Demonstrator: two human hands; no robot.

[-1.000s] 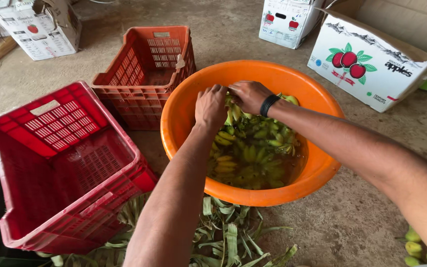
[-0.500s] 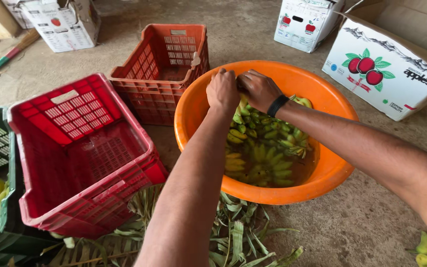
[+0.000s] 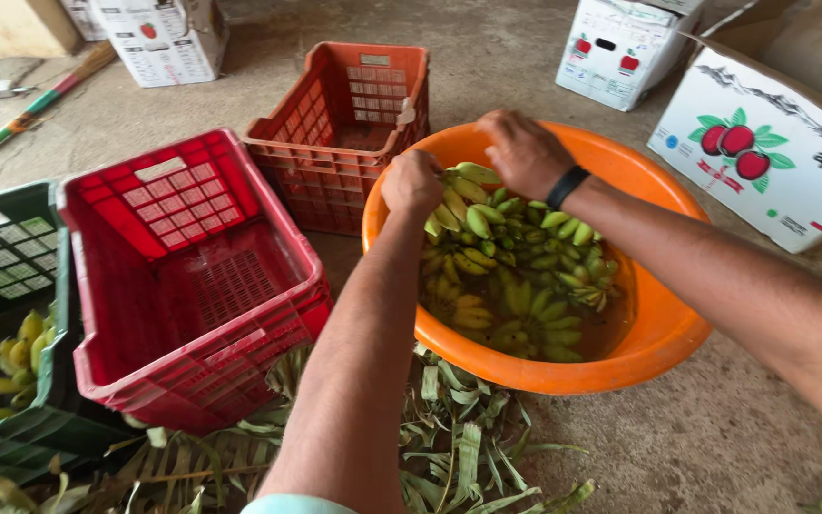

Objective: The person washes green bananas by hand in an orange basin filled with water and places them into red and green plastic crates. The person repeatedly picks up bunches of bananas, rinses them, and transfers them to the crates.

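Head view, the only one: both hands sit over the far-left rim of the orange basin (image 3: 663, 328), working on one bunch of small green bananas (image 3: 468, 195) lifted a little above the pile. Left hand (image 3: 412, 183) is curled into a near-fist at the bunch's top, fingers closed on what looks like the crown or stem end; right hand (image 3: 523, 152), black band on the wrist, is closed in a pinch at the same top end from the other side. Exact contact for either is hidden behind the knuckles, so I can't tell if it grips stem or fruit. The rest of the bananas (image 3: 525, 286) lie in murky water in the basin, so expect wet, slick skins. My read on handling: a bunch is moderately heavy for its size, the fruit firm and stiff while green, but fingers snap off at the neck if levered sideways. Best hold is the woody crown, weight hanging below, not a single fruit. Around it: empty red crate (image 3: 192, 276) just left of the basin, orange crate (image 3: 344, 133) behind it, green crate (image 3: 11, 362) at far left with a few bananas inside, dry leaf strips (image 3: 468, 447) on the floor at the basin's near side, printed cardboard boxes (image 3: 763, 162) beyond. Hard to make out: water depth, how many bunches lie under the surface, and the green crate's contents, cut off by the frame edge.
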